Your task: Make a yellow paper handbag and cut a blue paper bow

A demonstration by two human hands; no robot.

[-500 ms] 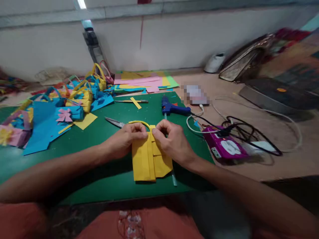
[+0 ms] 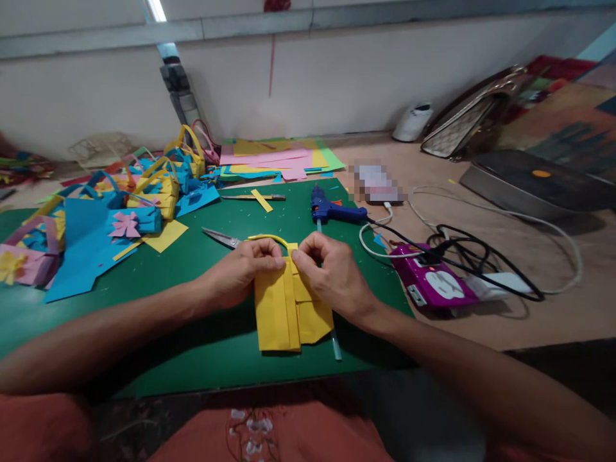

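Observation:
A folded yellow paper piece with layered flaps lies over the green mat in front of me. My left hand pinches its upper left edge between thumb and fingers. On the upper right, my right hand has thumb and forefinger closed on a flap of the same paper. Scissors with handles hidden behind my left hand rest on the mat, near a curved yellow handle-like piece. Under the paper's lower right, a clear glue stick sticks out.
A blue glue gun lies behind my right hand, its cable running to a purple power strip. Small paper baskets crowd the left, beside blue sheets. Coloured paper sheets and a cutter are farther back.
The view has shifted very slightly. Both hands keep their grip on the yellow paper, and nothing else has visibly moved.

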